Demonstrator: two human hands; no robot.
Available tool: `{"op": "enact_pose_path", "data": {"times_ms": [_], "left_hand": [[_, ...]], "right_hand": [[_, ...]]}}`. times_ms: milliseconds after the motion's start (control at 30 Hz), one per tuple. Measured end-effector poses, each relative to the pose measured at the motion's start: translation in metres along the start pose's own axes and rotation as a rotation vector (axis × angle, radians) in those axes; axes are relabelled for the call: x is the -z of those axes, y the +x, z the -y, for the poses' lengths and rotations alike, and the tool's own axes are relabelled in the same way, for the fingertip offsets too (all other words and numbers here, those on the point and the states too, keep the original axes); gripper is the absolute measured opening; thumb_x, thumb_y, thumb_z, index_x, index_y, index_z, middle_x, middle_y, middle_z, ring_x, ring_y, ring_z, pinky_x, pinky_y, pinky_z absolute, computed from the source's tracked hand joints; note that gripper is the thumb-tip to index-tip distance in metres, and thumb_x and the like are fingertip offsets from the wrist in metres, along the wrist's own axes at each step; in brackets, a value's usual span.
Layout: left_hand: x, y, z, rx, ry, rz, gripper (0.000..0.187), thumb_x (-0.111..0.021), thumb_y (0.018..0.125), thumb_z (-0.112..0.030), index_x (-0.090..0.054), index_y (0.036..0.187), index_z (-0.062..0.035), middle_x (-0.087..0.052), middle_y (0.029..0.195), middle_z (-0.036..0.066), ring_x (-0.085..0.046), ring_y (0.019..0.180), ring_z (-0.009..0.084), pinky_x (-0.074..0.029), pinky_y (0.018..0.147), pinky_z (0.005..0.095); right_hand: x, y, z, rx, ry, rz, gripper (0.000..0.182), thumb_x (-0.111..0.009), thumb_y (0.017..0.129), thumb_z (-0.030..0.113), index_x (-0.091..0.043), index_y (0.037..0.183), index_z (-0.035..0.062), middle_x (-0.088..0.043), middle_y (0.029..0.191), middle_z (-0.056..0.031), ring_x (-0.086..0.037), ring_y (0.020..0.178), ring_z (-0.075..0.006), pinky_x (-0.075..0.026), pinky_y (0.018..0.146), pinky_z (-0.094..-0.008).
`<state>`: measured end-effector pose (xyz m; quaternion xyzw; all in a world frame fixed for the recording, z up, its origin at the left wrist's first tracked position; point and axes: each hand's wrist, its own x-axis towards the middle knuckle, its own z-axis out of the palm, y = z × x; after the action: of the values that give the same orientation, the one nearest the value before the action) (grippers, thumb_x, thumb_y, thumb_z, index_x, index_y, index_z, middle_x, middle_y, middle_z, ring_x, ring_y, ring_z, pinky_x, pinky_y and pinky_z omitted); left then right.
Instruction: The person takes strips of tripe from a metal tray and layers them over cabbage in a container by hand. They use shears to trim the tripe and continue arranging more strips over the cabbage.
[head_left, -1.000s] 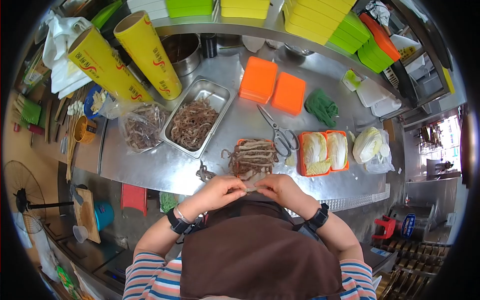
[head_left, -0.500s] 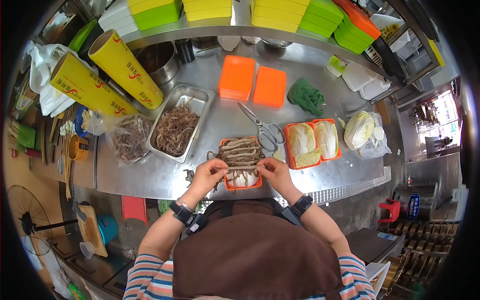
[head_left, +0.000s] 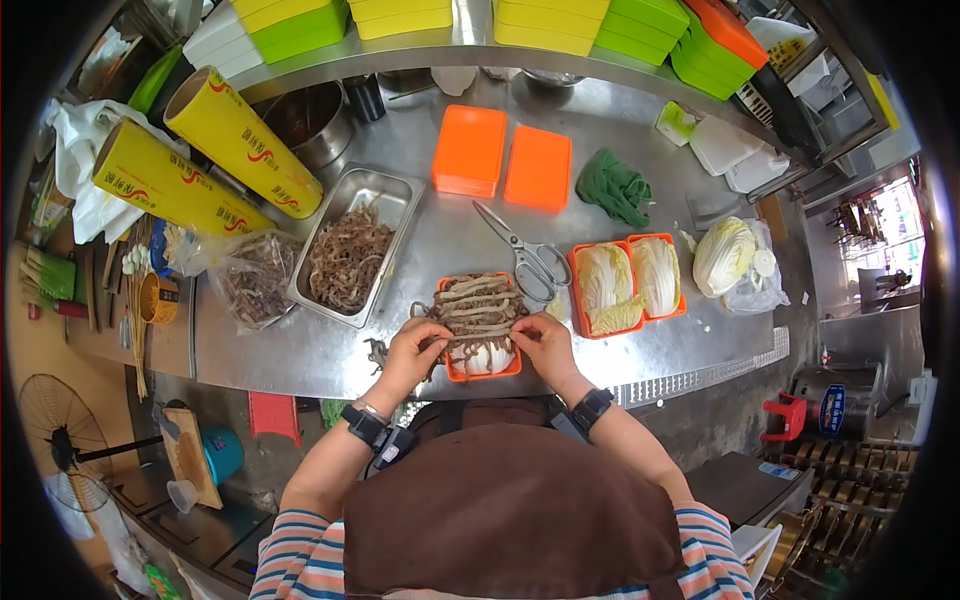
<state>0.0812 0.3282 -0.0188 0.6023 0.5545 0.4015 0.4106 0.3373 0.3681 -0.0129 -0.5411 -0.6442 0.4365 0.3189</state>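
Seen from the head camera, a small orange plastic tray (head_left: 482,367) sat at the near edge of the brushed stainless-steel counter (head_left: 300,350), pale cabbage at its bottom and brown, stringy strips of dried food (head_left: 478,308) laid crosswise over the top. The left hand (head_left: 415,345) was curled at the tray's left side, fingers pinched on the end of one strip; the right hand (head_left: 543,343) was curled at the right side, fingertips closed on the other end of it. How tightly either gripped could not be told.

Just beyond the tray lay a pair of steel scissors (head_left: 528,262), blades pointing away. To the right stood two more orange trays filled with ribbed cabbage leaves (head_left: 632,283), then a cabbage head in a clear plastic bag (head_left: 730,260). To the left, a rectangular metal pan (head_left: 350,258) held a tangled heap of the same brown strips, with a crumpled clear bag of more strips (head_left: 255,285) beside it. Two long yellow rolls of wrap (head_left: 205,160) lay slanted behind these. Two flat orange lids (head_left: 505,160) and a bunched green cloth (head_left: 615,190) rested farther back.

A steel shelf above carried stacked yellow and green boxes (head_left: 450,20). Below the counter's left end stood a black floor fan (head_left: 60,435).
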Motion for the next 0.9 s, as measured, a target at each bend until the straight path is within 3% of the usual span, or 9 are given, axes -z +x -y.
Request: {"op": "enact_pose_path", "data": {"times_ms": [133,267,467,533,567,633,733,867,900], "left_hand": [[-0.004,-0.002,0.008,0.055,-0.044,-0.023,0.012,-0.069,0.082,0.003,-0.066,0.092,-0.0032,-0.058,0.089,0.004,-0.057,0.076,0.0124,-0.048,0.069,0.0235],[-0.013,0.002,0.012,0.169,-0.144,-0.061,0.013,-0.070,0.081,0.003,-0.064,0.090,-0.0040,-0.057,0.088,0.003,-0.056,0.074,0.0110,-0.048,0.068,0.0233],[-0.008,0.000,0.001,0.185,-0.078,-0.072,0.014,-0.072,0.080,0.001,-0.064,0.090,-0.0039,-0.057,0.088,0.003,-0.057,0.076,0.0112,-0.049,0.069,0.0241],[-0.005,0.000,-0.005,0.206,-0.037,-0.079,0.015,-0.073,0.080,0.001,-0.064,0.090,-0.0037,-0.057,0.088,0.003,-0.058,0.077,0.0120,-0.050,0.069,0.0246],[-0.004,0.000,-0.008,0.160,-0.005,-0.079,0.016,-0.074,0.080,0.000,-0.064,0.091,-0.0036,-0.057,0.089,0.004,-0.059,0.078,0.0128,-0.050,0.069,0.0249],[0.000,-0.002,-0.014,0.098,0.031,-0.074,0.015,-0.071,0.083,-0.003,-0.066,0.097,-0.0035,-0.061,0.091,0.008,-0.063,0.082,0.0190,-0.052,0.072,0.0282],[0.005,-0.006,-0.011,0.053,0.155,-0.118,0.015,-0.066,0.088,-0.007,-0.067,0.103,-0.0037,-0.064,0.094,0.011,-0.065,0.085,0.0248,-0.052,0.076,0.0316],[0.013,-0.017,-0.012,0.118,0.175,-0.133,0.017,-0.064,0.088,-0.006,-0.067,0.104,-0.0031,-0.067,0.100,0.013,-0.066,0.090,0.0283,-0.052,0.079,0.0342],[0.016,-0.018,-0.010,0.085,0.211,-0.121,0.019,-0.065,0.086,-0.005,-0.067,0.105,-0.0033,-0.067,0.102,0.013,-0.066,0.090,0.0286,-0.053,0.079,0.0348]], "right_hand": [[-0.010,0.003,-0.010,-0.099,0.050,-0.001,0.011,-0.073,0.078,0.005,-0.066,0.086,0.0021,-0.061,0.081,-0.0103,-0.061,0.070,-0.0205,-0.050,0.065,-0.0291],[-0.003,0.005,-0.009,-0.049,0.025,0.023,0.013,-0.072,0.078,0.007,-0.065,0.089,0.0040,-0.061,0.082,-0.0107,-0.062,0.070,-0.0212,-0.050,0.065,-0.0310],[0.034,0.045,0.015,0.237,-0.338,-0.097,0.024,-0.066,0.080,0.005,-0.060,0.103,0.0020,-0.062,0.095,-0.0137,-0.064,0.075,-0.0285,-0.053,0.070,-0.0387],[0.032,0.067,0.016,0.452,-0.748,-0.189,0.029,-0.065,0.079,0.004,-0.056,0.106,0.0007,-0.061,0.100,-0.0164,-0.063,0.077,-0.0336,-0.054,0.074,-0.0405],[0.030,0.075,0.012,0.461,-0.734,-0.172,0.029,-0.065,0.079,0.004,-0.056,0.106,0.0007,-0.061,0.100,-0.0164,-0.063,0.077,-0.0336,-0.054,0.074,-0.0405],[0.025,0.088,0.004,0.242,-1.001,0.025,0.035,-0.066,0.077,0.003,-0.051,0.109,0.0021,-0.060,0.102,-0.0187,-0.064,0.081,-0.0375,-0.055,0.074,-0.0431],[0.030,0.102,0.010,0.139,-0.937,0.115,0.037,-0.069,0.073,0.005,-0.050,0.105,0.0035,-0.060,0.104,-0.0214,-0.065,0.084,-0.0388,-0.055,0.073,-0.0448],[0.058,0.096,0.046,0.069,-0.587,0.102,0.050,-0.069,0.074,0.009,-0.049,0.120,0.0064,-0.064,0.083,-0.0170,-0.066,0.078,-0.0381,-0.052,0.067,-0.0481],[0.064,0.085,0.052,0.153,-0.536,-0.019,0.054,-0.071,0.077,0.014,-0.049,0.127,0.0078,-0.060,0.067,-0.0081,-0.065,0.068,-0.0278,-0.049,0.060,-0.0420]]}}
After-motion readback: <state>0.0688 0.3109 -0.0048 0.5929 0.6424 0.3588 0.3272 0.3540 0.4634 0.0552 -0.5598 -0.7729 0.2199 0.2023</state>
